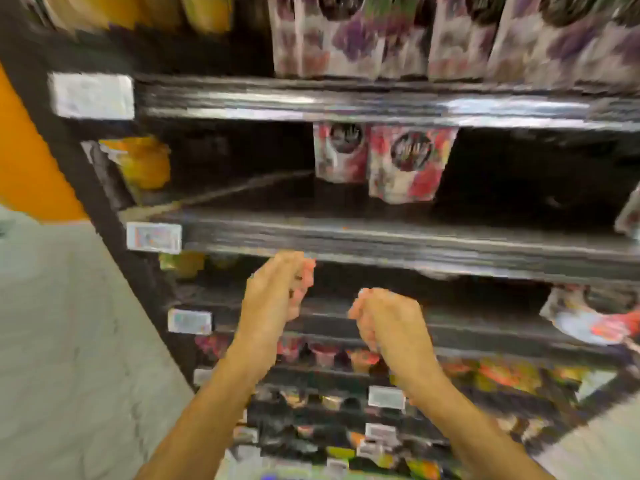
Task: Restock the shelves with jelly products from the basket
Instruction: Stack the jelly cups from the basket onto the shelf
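Blur heavy: left hand and right hand, fingers curled, centre frame below sparse shelf; cannot tell if grasping, likely between placements.

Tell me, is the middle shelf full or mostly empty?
Mostly empty. The middle shelf holds two pink pouches, an orange pack at the left and a pouch at the right edge; the rest is bare.

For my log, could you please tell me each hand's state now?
Left hand: fingers curled, too blurred to tell.
Right hand: curled too, cannot tell.
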A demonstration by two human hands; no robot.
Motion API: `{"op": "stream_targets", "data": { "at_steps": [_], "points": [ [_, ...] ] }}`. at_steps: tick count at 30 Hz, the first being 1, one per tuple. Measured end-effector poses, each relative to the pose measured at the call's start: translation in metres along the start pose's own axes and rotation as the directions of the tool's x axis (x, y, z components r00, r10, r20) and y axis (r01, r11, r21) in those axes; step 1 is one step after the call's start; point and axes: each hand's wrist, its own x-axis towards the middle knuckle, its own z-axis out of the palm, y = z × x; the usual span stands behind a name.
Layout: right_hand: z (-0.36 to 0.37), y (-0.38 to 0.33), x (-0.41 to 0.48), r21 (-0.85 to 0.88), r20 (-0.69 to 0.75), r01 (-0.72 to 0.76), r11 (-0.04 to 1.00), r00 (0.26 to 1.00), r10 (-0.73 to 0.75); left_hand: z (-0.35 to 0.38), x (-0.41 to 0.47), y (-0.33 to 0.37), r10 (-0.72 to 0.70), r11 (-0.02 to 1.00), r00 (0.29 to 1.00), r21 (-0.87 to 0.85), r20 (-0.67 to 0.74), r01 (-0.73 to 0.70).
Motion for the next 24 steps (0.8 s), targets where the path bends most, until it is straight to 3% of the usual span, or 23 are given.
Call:
{"op": "stream_targets", "data": {
  "at_steps": [4,8,11,14,19,22,24],
  "points": [
    [-0.002,0.165,-0.073,-0.025,-0.106,-0.386,0.922,0.918,0.381,-0.031,-0.036,-0.167,-0.392,0.913,0.919,0.11,-0.034,0.394],
    [-0.006,0.302,-0.15,0.01,-0.279,-0.709,0.706,0.676,0.683,-0.065,-0.091,-0.336,-0.651,0.725,0.757,0.247,-0.06,0.643],
    [-0.014,0.393,-0.192,0.043,-0.38,-0.821,0.569,0.513,0.77,-0.078,-0.129,-0.441,-0.798,0.562,0.598,0.26,-0.081,0.785],
    [-0.03,0.472,-0.219,0.0,-0.477,-0.889,0.458,0.403,0.781,-0.08,-0.159,-0.53,-0.858,0.467,0.5,0.226,-0.118,0.855],
    [-0.057,0.592,-0.231,-0.166,-0.522,-0.935,0.315,0.354,0.776,-0.061,-0.175,-0.653,-0.947,0.286,0.31,0.224,-0.084,0.932],
    [-0.072,0.657,-0.223,-0.362,-0.516,-0.914,0.183,0.36,0.777,-0.042,-0.174,-0.706,-0.947,0.294,0.317,0.252,-0.058,0.922],
    [-0.08,0.693,-0.215,-0.423,-0.506,-0.889,0.173,0.391,0.769,-0.031,-0.173,-0.733,-0.938,0.335,0.347,0.226,-0.013,0.915]
  ]
}}
